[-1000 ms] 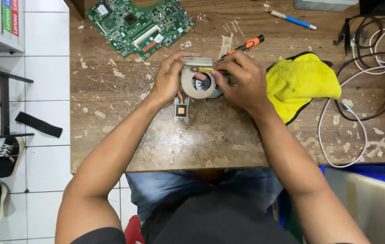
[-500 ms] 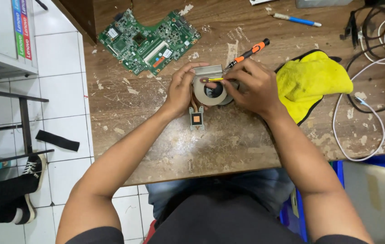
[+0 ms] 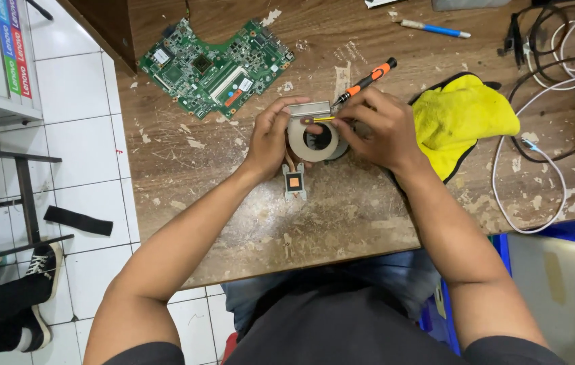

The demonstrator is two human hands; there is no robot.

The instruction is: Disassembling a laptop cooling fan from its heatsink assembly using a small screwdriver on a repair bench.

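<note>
Cooling fan btwn both hands: left hand grips its edge, right hand grips screwdriver

Fan assembly sits mid-table, between left hand at 9 o'clock and right hand at 3. Circuit board at 10 o'clock, cloth at 3, pen at 1, cables far 3.

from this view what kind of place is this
Probably an electronics repair bench: a bare green circuit board lies on a scarred wooden table, and loose cables trail at the side.
</note>
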